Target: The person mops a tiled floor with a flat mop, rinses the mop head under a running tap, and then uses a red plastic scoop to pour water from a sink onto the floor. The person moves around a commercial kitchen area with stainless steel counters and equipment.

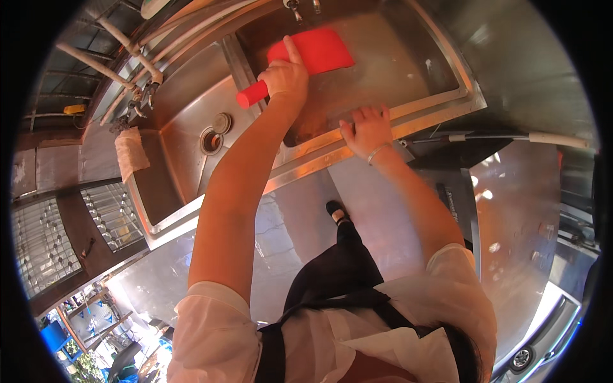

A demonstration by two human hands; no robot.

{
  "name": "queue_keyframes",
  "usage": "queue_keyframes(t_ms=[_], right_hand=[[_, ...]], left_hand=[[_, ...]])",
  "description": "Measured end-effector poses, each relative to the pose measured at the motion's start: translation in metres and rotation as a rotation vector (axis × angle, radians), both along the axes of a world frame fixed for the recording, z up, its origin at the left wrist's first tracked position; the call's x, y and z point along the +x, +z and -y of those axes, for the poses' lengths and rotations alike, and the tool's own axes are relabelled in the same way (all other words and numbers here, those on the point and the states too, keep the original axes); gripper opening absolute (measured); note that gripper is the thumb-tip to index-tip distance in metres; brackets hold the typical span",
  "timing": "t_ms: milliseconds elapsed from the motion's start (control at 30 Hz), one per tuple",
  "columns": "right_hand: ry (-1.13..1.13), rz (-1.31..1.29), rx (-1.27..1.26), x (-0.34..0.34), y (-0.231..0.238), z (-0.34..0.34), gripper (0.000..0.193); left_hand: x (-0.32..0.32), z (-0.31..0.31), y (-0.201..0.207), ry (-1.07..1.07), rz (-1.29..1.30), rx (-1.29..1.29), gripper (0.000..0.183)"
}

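My left hand (287, 75) is wrapped around the handle of a red cleaver (327, 52), with the index finger stretched onto its broad flat part. The cleaver is all one red, with a thick round handle whose end sticks out beside my wrist. It is over the right basin of a steel double sink (408, 113), near the divider; whether it touches the basin floor I cannot tell. My right hand (370, 133) lies at the sink's front rim with its fingers spread and nothing in them.
The left basin has a drain (211, 140) with a round metal strainer (222, 123) beside it. A cloth (131, 154) hangs over its left edge. Taps (294, 6) stand at the back. A pale pipe (549, 139) runs to the right. My shoe (336, 210) is on the floor below.
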State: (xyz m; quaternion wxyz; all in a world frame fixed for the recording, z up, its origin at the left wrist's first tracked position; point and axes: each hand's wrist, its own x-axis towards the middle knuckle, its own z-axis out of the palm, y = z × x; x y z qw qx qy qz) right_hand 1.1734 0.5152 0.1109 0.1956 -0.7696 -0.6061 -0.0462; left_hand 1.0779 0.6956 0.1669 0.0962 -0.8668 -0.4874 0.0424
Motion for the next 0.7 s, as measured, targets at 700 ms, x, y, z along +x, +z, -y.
queue_keyframes(t_ms=[700], right_hand=[[0.072,-0.039,0.129,0.000,-0.001,-0.010,0.020]], left_hand=[[-0.023,0.003,-0.010,0.860,1.320,-1.717,0.015]])
